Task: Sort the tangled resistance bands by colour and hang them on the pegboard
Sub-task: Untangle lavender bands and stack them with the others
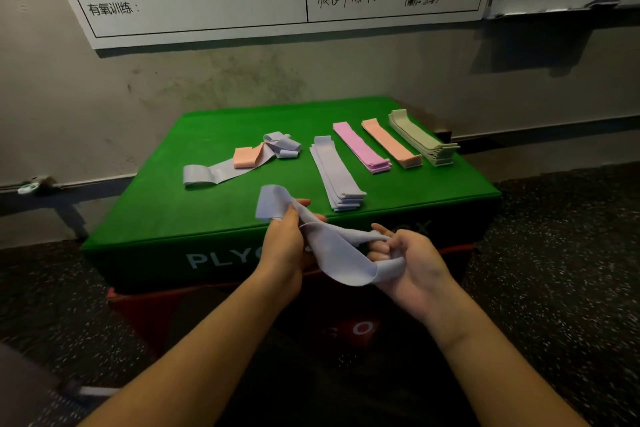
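Evidently sorting is under way: on the padded green plyo box (214, 218), four flat stacks lie at two o'clock, the lilac stack (337, 173) nearest. At eleven o'clock a tangle (258, 152) of matte lilac and peach strips remains. Left hand (285, 244) and right hand (412, 262) both pinch a limp lilac band (337, 251), likely needing flattening, then stacking.
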`<action>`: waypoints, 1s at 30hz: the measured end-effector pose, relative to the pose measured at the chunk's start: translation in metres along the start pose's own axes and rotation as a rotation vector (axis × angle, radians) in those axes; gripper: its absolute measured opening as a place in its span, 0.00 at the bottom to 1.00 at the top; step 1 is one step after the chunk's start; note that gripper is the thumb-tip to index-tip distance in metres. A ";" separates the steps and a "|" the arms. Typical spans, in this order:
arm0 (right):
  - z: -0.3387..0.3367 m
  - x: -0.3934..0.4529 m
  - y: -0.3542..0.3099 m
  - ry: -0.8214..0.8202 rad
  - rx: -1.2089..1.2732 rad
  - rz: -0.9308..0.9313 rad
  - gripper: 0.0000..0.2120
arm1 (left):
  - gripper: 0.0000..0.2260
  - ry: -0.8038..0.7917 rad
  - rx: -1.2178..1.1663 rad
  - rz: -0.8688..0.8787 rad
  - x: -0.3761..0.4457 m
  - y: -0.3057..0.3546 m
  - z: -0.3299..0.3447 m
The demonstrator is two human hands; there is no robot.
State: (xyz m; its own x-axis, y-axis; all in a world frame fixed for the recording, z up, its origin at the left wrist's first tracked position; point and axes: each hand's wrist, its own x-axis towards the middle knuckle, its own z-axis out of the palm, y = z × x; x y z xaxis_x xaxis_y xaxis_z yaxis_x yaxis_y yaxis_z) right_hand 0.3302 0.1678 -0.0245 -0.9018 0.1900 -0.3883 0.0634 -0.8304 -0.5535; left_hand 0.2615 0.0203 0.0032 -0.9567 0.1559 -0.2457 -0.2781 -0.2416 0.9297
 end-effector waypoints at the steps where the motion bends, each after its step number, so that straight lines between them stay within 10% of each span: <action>1: -0.001 -0.004 -0.001 -0.033 -0.013 0.032 0.12 | 0.12 0.016 -0.010 0.005 0.001 -0.001 0.000; 8: -0.012 -0.012 0.012 0.005 -0.801 -0.081 0.05 | 0.13 0.124 0.039 0.080 0.012 0.008 -0.007; 19: -0.001 -0.026 -0.009 -0.210 0.073 -0.039 0.17 | 0.13 0.067 0.282 0.127 0.014 -0.003 -0.027; 30: -0.012 -0.017 0.007 -0.048 -0.157 0.039 0.07 | 0.13 0.021 0.127 -0.010 0.012 0.013 -0.036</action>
State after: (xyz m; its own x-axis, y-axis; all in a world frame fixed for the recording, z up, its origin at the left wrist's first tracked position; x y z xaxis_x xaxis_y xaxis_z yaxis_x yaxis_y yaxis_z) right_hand 0.3507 0.1646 -0.0307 -0.9164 0.1312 -0.3781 0.1613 -0.7436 -0.6489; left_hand 0.2433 -0.0157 0.0025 -0.9558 0.1378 -0.2597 -0.2761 -0.1169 0.9540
